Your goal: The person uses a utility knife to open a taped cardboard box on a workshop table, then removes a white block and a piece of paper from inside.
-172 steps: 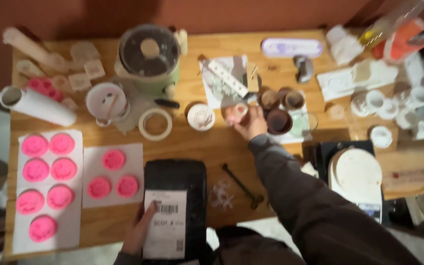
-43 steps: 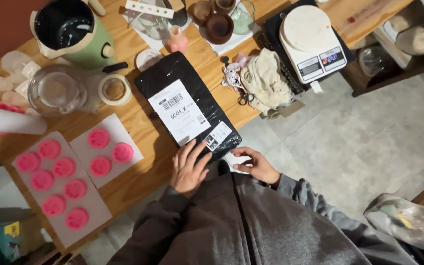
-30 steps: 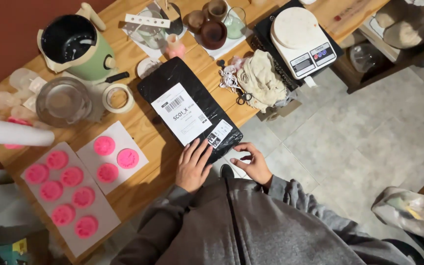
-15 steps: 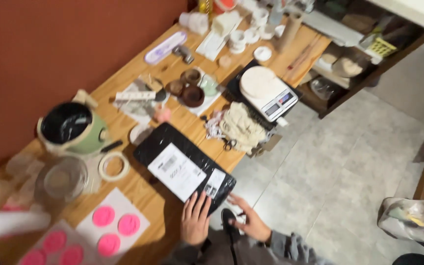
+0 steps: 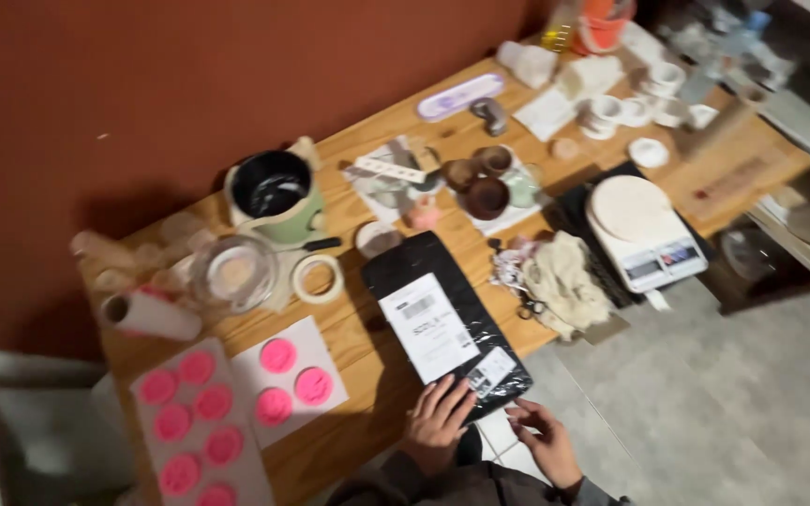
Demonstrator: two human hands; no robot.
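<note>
The black parcel [image 5: 442, 323], a flat plastic mailer with a white label on top, lies slantwise on the wooden surface [image 5: 367, 351], its near corner jutting past the edge. The left hand [image 5: 438, 424] lies flat on that near corner, fingers [image 5: 449, 398] spread and pressed on the small sticker there, holding nothing. The right hand [image 5: 546, 440] hovers just beside the corner, off the edge and over the floor, fingers loosely curled and narrow; whether they pinch the plastic I cannot tell.

Beyond the fingers, past the far end of the parcel, stand a tape roll [image 5: 318, 278], a green pot [image 5: 274, 197] and small brown bowls [image 5: 487, 197]. To the left of the left hand lie white sheets with pink discs [image 5: 278, 379]. To the right of the right hand and further off sit a crumpled cloth [image 5: 564, 281] and a white scale [image 5: 644, 230].

The likely trouble: the parcel overhangs, so a pull toward the body could tip it off, and a slide the other way could knock the crowded small things.

Both forearms come in low from the bottom of the view, wrists roughly level.
</note>
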